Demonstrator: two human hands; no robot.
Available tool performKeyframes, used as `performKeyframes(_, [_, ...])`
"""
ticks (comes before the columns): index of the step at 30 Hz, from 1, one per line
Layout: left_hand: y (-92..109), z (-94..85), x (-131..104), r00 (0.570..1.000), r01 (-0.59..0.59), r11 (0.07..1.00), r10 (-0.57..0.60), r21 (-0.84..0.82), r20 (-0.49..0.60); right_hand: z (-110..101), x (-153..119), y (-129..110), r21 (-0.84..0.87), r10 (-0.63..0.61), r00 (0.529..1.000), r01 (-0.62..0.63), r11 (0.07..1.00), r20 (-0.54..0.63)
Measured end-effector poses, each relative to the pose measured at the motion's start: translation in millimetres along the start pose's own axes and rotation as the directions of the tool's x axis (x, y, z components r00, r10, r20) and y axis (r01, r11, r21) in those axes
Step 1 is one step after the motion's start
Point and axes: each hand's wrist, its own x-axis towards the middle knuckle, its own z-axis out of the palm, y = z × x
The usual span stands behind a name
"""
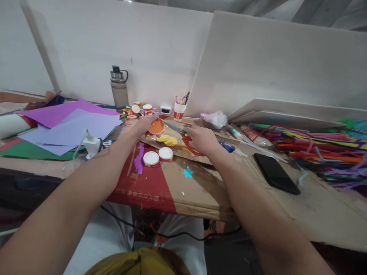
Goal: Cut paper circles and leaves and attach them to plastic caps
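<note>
Forearms (94,175) stretched forward; left hand (145,126) holding orange disc (156,126); right hand (202,138), palm down, gripping scissors (187,144).

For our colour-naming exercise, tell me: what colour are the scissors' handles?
Red; the handles show best in the head view, at the right hand.

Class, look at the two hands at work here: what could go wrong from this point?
The scissors in the right hand point toward the left hand, so a slip might nick its fingers.
The yellow pieces lie close by and could get knocked or creased.
</note>
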Motion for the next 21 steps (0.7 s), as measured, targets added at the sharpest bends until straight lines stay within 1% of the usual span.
performKeyframes(3, [-1.8,-3.2,2.8,0.998,0.044,0.998,-0.047,0.053,0.050,-1.0,-0.3,-1.0,0.005,0.006,1.000,-0.006,1.000,0.018])
performKeyframes(8, [-1.0,-5.3,2.8,0.996,0.045,0.993,-0.053,0.107,0.072,-0.8,-0.6,-1.4,-0.004,-0.002,1.000,0.002,1.000,0.018])
performKeyframes(11, [1.7,-3.8,0.8,0.996,0.057,0.993,-0.064,0.103,0.069,-1.2,-0.7,-1.9,-0.011,-0.007,1.000,0.007,1.000,0.002])
performKeyframes(16, [3.9,-2.2,-0.6,0.997,0.079,0.996,-0.080,0.045,0.019,-2.3,-0.9,-3.0,-0.008,-0.004,1.000,0.004,1.000,0.006])
performKeyframes(21, [2.7,-3.7,0.0,0.994,0.094,0.996,-0.094,0.012,0.053,-0.3,-0.5,-2.2,0.003,-0.012,1.000,0.012,1.000,0.012])
